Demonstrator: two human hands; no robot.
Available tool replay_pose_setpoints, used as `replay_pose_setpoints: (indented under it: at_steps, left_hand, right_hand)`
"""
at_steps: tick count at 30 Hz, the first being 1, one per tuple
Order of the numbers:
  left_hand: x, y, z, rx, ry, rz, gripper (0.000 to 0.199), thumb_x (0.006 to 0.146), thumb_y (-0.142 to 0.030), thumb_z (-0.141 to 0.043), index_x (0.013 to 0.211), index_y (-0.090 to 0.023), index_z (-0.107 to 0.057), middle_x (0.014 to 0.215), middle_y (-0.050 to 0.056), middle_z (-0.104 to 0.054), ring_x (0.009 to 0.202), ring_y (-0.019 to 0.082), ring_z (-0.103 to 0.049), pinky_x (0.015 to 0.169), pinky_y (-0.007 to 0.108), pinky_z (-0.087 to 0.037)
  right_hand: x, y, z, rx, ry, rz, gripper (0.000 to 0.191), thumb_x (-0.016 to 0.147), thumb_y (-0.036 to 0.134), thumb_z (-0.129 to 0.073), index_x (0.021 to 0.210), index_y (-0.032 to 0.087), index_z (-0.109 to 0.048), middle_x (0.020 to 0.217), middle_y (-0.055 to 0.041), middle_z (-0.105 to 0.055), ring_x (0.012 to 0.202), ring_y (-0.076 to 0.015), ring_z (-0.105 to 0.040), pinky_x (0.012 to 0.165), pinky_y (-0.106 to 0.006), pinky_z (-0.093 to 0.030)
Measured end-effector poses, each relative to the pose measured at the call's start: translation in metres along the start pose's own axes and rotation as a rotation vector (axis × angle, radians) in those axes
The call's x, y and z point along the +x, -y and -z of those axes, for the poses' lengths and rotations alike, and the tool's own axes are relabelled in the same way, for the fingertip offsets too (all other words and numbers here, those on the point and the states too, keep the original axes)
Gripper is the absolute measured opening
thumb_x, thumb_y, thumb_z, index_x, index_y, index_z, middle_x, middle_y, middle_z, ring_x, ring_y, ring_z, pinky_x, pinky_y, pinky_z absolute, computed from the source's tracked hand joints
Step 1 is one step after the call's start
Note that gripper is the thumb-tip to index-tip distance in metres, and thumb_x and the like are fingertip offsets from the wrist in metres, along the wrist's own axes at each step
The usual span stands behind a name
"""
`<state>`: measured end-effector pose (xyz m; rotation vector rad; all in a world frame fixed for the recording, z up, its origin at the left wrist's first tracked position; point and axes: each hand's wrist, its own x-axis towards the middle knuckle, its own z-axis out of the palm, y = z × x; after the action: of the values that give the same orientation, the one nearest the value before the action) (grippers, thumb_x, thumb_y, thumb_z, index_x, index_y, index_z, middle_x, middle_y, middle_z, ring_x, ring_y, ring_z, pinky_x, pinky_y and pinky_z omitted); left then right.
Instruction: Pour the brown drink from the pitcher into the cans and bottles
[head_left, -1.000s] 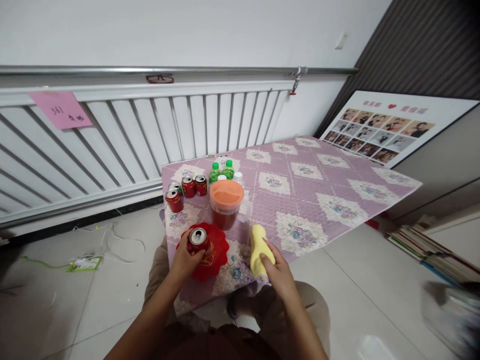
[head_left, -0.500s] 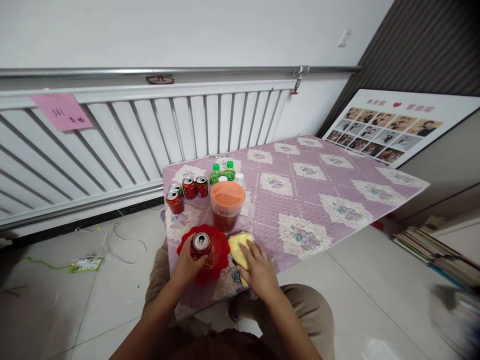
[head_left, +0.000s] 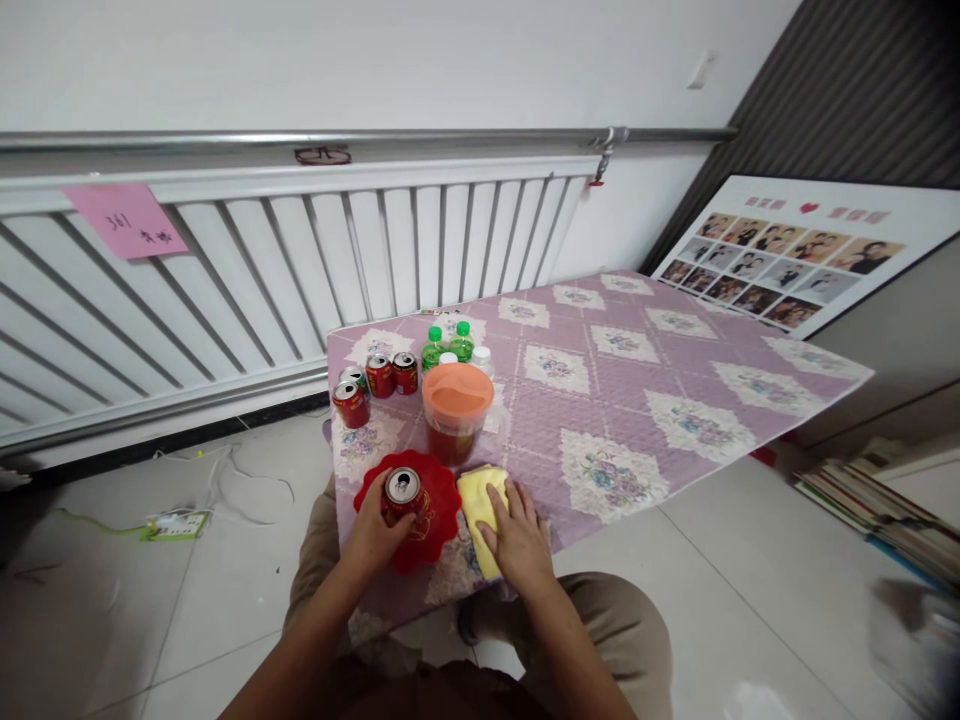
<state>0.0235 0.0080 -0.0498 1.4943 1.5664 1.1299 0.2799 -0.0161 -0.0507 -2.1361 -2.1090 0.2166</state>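
My left hand (head_left: 376,535) is closed around an opened red drink can (head_left: 403,488), which stands upright on a red scalloped plate (head_left: 444,540). To the right of the plate lies a folded yellow cloth (head_left: 477,497). My right hand (head_left: 523,540) rests flat on the cloth's right side, fingers spread. Just behind the plate and cloth stands a clear tub with an orange lid (head_left: 458,390), holding reddish-brown liquid.
Several opened cans (head_left: 380,377) cluster at the table's left side. Beside them, green-capped bottles (head_left: 463,343) and white-capped ones stand behind the tub, partly hidden. A purple floral cloth (head_left: 555,440) covers the table. A radiator (head_left: 397,250) runs along the wall behind.
The yellow cloth has gone from bunched under my right hand to lying flatter and longer towards me. My right hand has shifted slightly on it. The left hand and can stay put.
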Motion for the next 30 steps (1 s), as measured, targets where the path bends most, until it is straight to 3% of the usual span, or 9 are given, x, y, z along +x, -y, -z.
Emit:
replay_pose_setpoints:
  at_steps: [6,12,16,19,23,26,30]
  left_hand:
    - [0.001,0.001,0.000,0.007,-0.002,-0.020,0.073,0.070,-0.022,-0.075,0.138,-0.017,-0.049,0.138,0.016,-0.061,0.134,0.033,-0.057,0.119,0.055,-0.039]
    - [0.004,0.001,0.001,-0.032,0.014,-0.039,0.078,0.068,-0.020,-0.076,0.140,-0.018,-0.047,0.141,0.016,-0.060,0.137,0.033,-0.055,0.121,0.054,-0.037]
    - [0.005,0.003,-0.001,-0.099,0.069,-0.022,0.084,0.069,-0.020,-0.076,0.146,-0.020,-0.042,0.145,0.015,-0.057,0.139,0.032,-0.053,0.120,0.052,-0.039]
    - [0.004,0.004,0.000,-0.087,0.060,-0.028,0.088,0.069,-0.021,-0.076,0.150,-0.021,-0.039,0.151,0.016,-0.051,0.144,0.032,-0.047,0.123,0.053,-0.035]
    - [0.000,0.002,0.010,-0.016,0.027,-0.099,0.088,0.069,-0.025,-0.077,0.149,-0.018,-0.040,0.152,0.017,-0.050,0.145,0.034,-0.045,0.124,0.055,-0.032]
    - [-0.006,0.000,0.024,-0.005,-0.043,-0.095,0.078,0.077,-0.032,-0.073,0.146,-0.018,-0.042,0.149,0.018,-0.052,0.142,0.032,-0.049,0.121,0.054,-0.035]
    - [-0.017,0.006,0.041,-0.078,-0.150,0.011,0.060,0.092,-0.040,-0.058,0.145,-0.019,-0.042,0.149,0.018,-0.052,0.138,0.028,-0.054,0.114,0.048,-0.045]
  right_hand:
    - [-0.003,-0.006,-0.004,0.021,-0.049,0.000,0.060,0.097,0.040,-0.056,0.154,0.023,-0.047,0.162,-0.0162,-0.042,0.149,-0.0378,-0.037,0.109,-0.061,-0.041]
    - [-0.014,-0.003,-0.007,0.108,-0.449,0.089,0.053,0.097,0.041,-0.055,0.144,0.018,-0.054,0.151,-0.0198,-0.054,0.138,-0.0398,-0.047,0.103,-0.061,-0.045]
    - [-0.027,0.014,-0.008,0.171,-0.569,0.213,0.045,0.096,0.036,-0.055,0.138,0.019,-0.059,0.142,-0.0199,-0.060,0.132,-0.0403,-0.052,0.101,-0.062,-0.045]
    - [-0.038,0.030,-0.010,0.366,-0.489,0.288,0.040,0.096,0.030,-0.055,0.134,0.021,-0.062,0.134,-0.0171,-0.066,0.127,-0.0357,-0.058,0.102,-0.058,-0.048]
    - [-0.053,0.049,-0.015,0.629,-0.314,0.340,0.029,0.097,0.025,-0.052,0.120,0.022,-0.070,0.109,-0.0105,-0.075,0.104,-0.0245,-0.070,0.094,-0.041,-0.057]
    - [-0.060,0.058,-0.022,0.682,-0.287,0.322,0.023,0.097,0.026,-0.051,0.104,0.022,-0.072,0.095,-0.0076,-0.077,0.089,-0.0202,-0.073,0.081,-0.031,-0.059]
    - [-0.063,0.061,-0.036,0.749,-0.286,0.227,0.028,0.099,0.032,-0.046,0.094,0.020,-0.071,0.081,-0.0065,-0.076,0.072,-0.0187,-0.073,0.068,-0.027,-0.059]
